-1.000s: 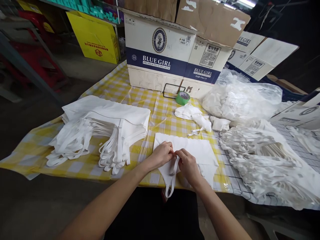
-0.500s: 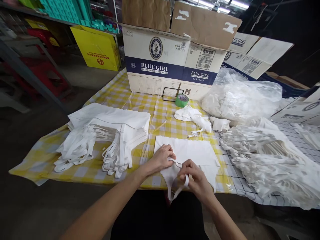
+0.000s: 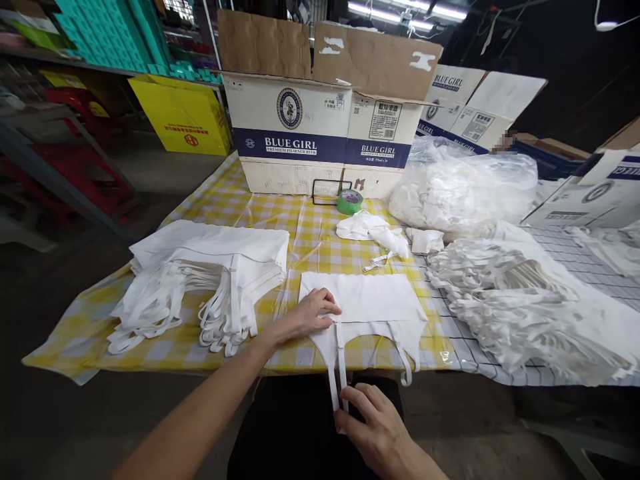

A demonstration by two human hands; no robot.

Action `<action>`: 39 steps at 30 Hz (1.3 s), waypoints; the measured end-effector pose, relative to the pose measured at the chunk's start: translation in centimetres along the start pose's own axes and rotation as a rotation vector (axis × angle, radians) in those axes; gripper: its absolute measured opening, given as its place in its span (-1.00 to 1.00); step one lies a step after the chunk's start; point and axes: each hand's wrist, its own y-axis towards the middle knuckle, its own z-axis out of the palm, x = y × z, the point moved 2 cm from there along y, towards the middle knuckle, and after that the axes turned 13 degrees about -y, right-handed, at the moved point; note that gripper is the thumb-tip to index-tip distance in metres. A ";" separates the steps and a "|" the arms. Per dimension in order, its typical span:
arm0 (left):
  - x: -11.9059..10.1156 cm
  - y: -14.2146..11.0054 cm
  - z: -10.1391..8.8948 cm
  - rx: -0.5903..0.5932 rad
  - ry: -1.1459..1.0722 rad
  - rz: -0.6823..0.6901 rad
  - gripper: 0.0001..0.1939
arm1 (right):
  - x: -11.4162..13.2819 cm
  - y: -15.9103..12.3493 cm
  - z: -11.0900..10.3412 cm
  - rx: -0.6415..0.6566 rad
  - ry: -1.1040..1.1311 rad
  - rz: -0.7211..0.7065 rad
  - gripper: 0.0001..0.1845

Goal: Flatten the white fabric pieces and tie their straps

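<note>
- Many white tops are stacked in a neat heap [image 3: 215, 250] on the left, and their straps are hung down at the front.
- One yellow bag [image 3: 183, 117] is seen behind the heap, past the checked cloth [image 3: 190, 343] that is spread on the table.
- One big beer box [image 3: 293, 143] is set near the back of the cloth, with its brown flaps up.
- One white top [image 3: 365, 300] is laid flat near the front edge, to the right of the heap.
- The left side of this top is touched by the left hand [image 3: 315, 310], with its fingers bent; whether any cloth is pinched cannot be told.
- One long strap [image 3: 341, 363] is held by the right hand [image 3: 370, 420] past the table edge, with thumb and finger almost closed on it.
- Green tape [image 3: 349, 201] is placed by the box, behind the top.
- Small white cloth bits [image 3: 373, 230] are left between the tape and the top.
- One clear plastic bag [image 3: 460, 190] is filled with white stuff.
- More white cloth is piled in a big messy pile [image 3: 530, 307] on the right.
</note>
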 end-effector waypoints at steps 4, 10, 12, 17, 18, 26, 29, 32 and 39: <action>-0.3 0.0 0.2 -0.015 -0.005 -0.014 -0.72 | 0.7 -1.0 0.6 -0.003 -0.041 -0.021 -0.69; -0.4 -0.2 -1.9 -0.321 -0.007 -0.074 -0.68 | -2.6 -2.4 0.1 -0.130 -0.094 -0.011 -0.54; 0.0 -0.2 -3.1 -0.570 0.146 -0.138 -0.70 | -7.4 -1.5 -0.6 -0.200 -0.143 0.238 -0.55; 1.4 0.2 -3.7 -0.764 0.573 -0.509 -0.63 | -21.6 2.2 -1.7 0.056 -0.153 1.014 -0.60; 1.6 0.3 -3.6 -0.751 0.565 -0.566 -0.62 | -23.5 3.0 -1.5 0.104 -0.121 1.061 -0.60; 2.0 1.3 -5.0 -0.640 0.266 -0.528 -0.81 | -26.5 6.0 0.5 0.181 0.238 1.044 -0.94; 1.7 1.3 -4.9 -0.679 0.144 -0.457 -0.83 | -26.4 5.7 -0.2 0.134 0.396 1.032 -0.90; 1.4 1.2 -4.3 -0.699 -0.042 -0.386 -0.96 | -26.4 5.2 -1.0 0.141 0.543 1.015 -0.84; -0.8 1.9 -6.2 -0.624 -0.467 -0.297 -0.63 | -26.1 6.8 -4.8 0.037 0.740 0.899 -0.69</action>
